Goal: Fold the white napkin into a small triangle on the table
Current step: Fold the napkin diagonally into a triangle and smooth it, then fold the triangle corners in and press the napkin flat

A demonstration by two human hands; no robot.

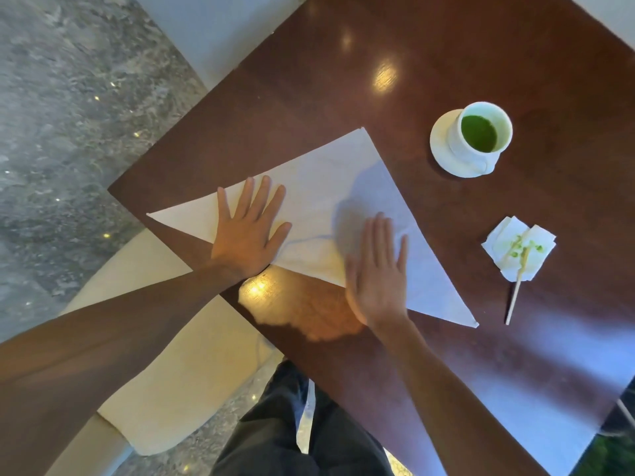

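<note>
The brown table holds it all. The napkin lies on it near the person's edge, folded into one big triangle, so I think more folds are needed to make it small. The left hand lies flat on it, fingers spread, to keep it from sliding. The right hand lies flat too, fingers close together, pressing the fold. A cup of green drink stands well apart.
</note>
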